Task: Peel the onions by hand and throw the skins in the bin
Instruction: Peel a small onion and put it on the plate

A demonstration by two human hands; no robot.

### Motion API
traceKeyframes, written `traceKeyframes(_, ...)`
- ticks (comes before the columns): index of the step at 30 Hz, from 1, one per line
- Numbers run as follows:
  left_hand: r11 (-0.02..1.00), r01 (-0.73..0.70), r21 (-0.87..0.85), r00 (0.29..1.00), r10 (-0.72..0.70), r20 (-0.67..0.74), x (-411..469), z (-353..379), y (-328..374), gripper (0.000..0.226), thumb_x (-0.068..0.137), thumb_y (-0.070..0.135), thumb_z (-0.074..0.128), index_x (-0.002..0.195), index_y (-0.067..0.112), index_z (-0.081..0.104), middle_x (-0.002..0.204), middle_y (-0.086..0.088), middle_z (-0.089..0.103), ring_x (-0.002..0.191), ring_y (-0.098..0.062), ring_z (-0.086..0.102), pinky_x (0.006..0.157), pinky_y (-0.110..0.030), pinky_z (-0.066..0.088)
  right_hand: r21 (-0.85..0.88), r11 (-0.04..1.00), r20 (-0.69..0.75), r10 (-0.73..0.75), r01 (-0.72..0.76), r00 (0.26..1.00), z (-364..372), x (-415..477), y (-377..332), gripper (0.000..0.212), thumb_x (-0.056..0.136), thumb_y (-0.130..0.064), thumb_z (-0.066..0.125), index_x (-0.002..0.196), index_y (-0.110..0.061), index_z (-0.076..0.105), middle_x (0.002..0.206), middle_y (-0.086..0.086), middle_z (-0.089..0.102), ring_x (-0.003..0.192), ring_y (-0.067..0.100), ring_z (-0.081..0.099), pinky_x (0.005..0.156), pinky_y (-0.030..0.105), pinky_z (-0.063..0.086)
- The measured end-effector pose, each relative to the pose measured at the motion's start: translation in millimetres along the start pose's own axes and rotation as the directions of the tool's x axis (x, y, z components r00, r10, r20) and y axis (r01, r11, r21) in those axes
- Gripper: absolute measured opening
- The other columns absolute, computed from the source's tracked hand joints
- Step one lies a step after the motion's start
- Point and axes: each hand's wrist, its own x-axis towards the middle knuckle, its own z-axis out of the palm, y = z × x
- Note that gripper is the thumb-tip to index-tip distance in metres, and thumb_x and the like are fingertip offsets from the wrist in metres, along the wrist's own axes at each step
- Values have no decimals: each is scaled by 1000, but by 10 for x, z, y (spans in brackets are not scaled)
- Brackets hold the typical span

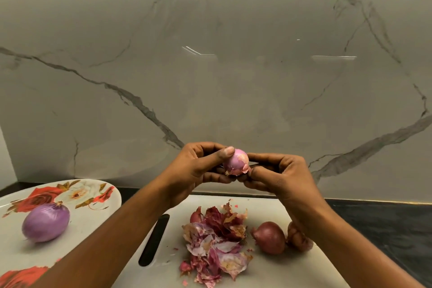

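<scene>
Your left hand [198, 167] grips the small onion [235, 160], thumb on top. Your right hand [281, 176] pinches its loose skin [243, 169], above the pile of skins [217, 238].

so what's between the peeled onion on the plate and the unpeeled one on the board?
Head view, left to right: the left forearm, the cutting board's handle slot, then the pile of skins, ending just short of the unpeeled onion.

A nearly peeled pink onion [235, 162] is held above the board [268, 208], skins [217, 243] heaped at its middle, an unpeeled red onion [270, 237] just right of them.
</scene>
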Motion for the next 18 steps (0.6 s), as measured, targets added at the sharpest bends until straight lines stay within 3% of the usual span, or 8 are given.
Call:
traceKeyframes(5, 998, -10, 69, 1000, 10, -3, -56, -71, -122, 35, 94, 31, 71, 115, 3, 75, 107, -18, 77, 92, -31, 76, 80, -35, 64, -25, 996, 43, 89, -88, 995, 36, 10, 40, 21, 97, -2, 65, 114, -8, 76, 93, 19, 81, 89, 34, 80, 79, 33, 66)
traceKeyframes(8, 993, 2, 117, 1000, -1, -4, -96, -117, -115, 30, 92, 30, 72, 111, 6, 76, 100, -14, 78, 85, -28, 76, 76, -31, 64, -41, 992, 102, 121, -118, 987, 61, 14, 27, 35, 90, -15, 76, 125, -13, 71, 98, 18, 81, 92, 35, 80, 82, 36, 66)
traceKeyframes(10, 990, 17, 138, 1000, -14, -18, -109, -104, -119, 28, 92, 30, 73, 107, 7, 77, 97, -13, 79, 81, -26, 77, 73, -29, 64, -150, 985, 122, 106, -87, 987, 72, 4, 52, 50, 82, -17, 82, 130, -18, 68, 97, 13, 82, 92, 30, 80, 84, 38, 66)
traceKeyframes(13, 985, 27, 171, 999, -19, -50, -107, -53, -149, 28, 90, 33, 74, 102, 8, 78, 92, -13, 79, 74, -24, 77, 71, -28, 64, -292, 956, 119, 58, -21, 991, 81, -5, 101, 50, 85, -12, 84, 132, -17, 69, 94, 7, 82, 90, 23, 80, 86, 40, 66)
traceKeyframes(18, 986, -18, 167, 994, 35, -103, -113, -1, -185, 30, 84, 32, 78, 100, 7, 77, 88, -9, 80, 72, -20, 78, 66, -25, 62, -310, 951, 83, 17, 9, 996, 90, -20, 119, 46, 87, -12, 83, 129, -24, 70, 91, 4, 82, 87, 22, 80, 86, 39, 65)
